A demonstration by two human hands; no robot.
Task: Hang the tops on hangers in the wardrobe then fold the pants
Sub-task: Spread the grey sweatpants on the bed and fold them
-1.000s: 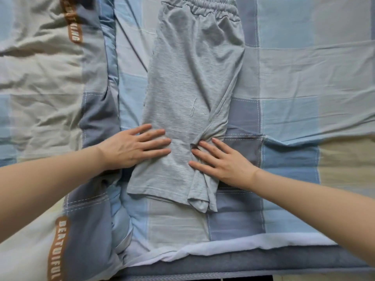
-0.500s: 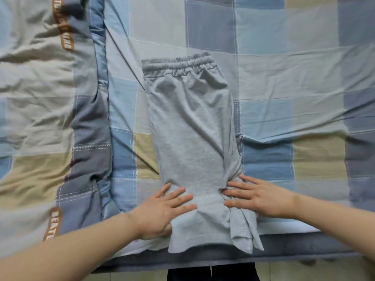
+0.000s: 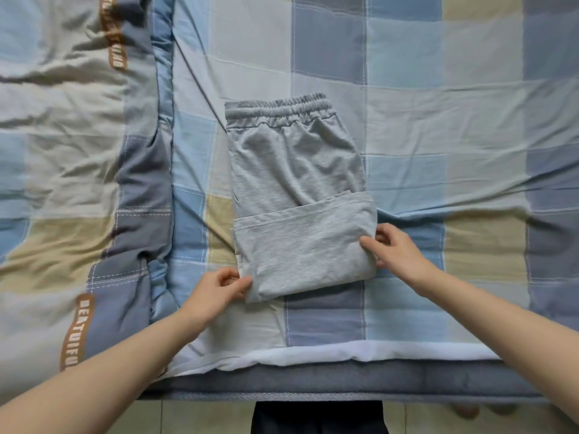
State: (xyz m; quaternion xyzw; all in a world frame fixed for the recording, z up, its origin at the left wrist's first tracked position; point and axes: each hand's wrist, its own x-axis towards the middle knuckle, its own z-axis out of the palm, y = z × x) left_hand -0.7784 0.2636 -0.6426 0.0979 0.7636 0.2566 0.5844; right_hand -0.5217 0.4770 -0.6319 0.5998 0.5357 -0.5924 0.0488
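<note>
Item: grey pants (image 3: pixel 297 195), soft jersey knit with an elastic gathered waistband (image 3: pixel 279 111) at the far end. Lies flat on the bed near its front edge, already halved lengthwise, the leg end turned up over the body so that its hem reaches about midway to the waistband

Handling: judged light, limp and non-slippery; no stiffness, so it sags wherever unsupported and creases readily. Best taken at the two near corners of the fold, or along its doubled near edge, and lifted with both hands together so the layers stay stacked; the waistband is the firmest part to land the fold on

Left hand (image 3: pixel 216 291): fingers curled, thumb and fingertips pinching the near left corner of the folded cloth

Right hand (image 3: pixel 396 250): fingers bent, thumb lying on top of the fabric at the right side of the fold, fingertips at the edge; it appears to pinch the cloth, though how far the fingers reach beneath cannot be told

Surface: bed sheet (image 3: pixel 438 120) in blue, grey, beige and pale checks, wrinkled, soft underfoot of the garment. Bunched quilt (image 3: pixel 69 151) with orange lettered strips to the left, well apart from the pants

Room: pale tiled floor (image 3: pixel 200 418) below the bed edge; wardrobe and hangers not in view
</note>
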